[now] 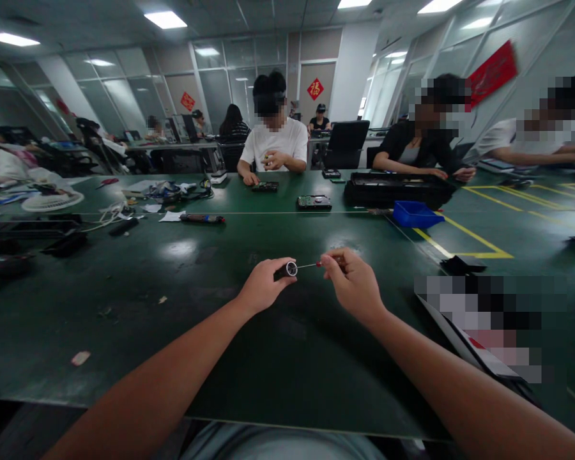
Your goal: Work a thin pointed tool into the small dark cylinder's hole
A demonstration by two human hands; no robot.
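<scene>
My left hand (263, 283) is closed around a small black cylinder (291, 269). A bright silver ring rims the end facing me, much like the head of a flashlight; its inner detail is too small to read. Between the fingers of my right hand (352, 281) is a screwdriver (309, 265) with a thin metal shaft and a red part at the grip. Its shaft points left, and the tip meets or nearly meets the ringed end. Most of the handle is hidden by my fingers. Both hands are above the green table (268, 358).
Across the table a person (275, 144) handles small parts over a circuit-like block (265, 186). A hard drive (314, 202), a blue bin (418, 214) and a long black case (397, 190) lie ahead. Cables and tools (202, 218) are at left, a flat case (460, 332) at right.
</scene>
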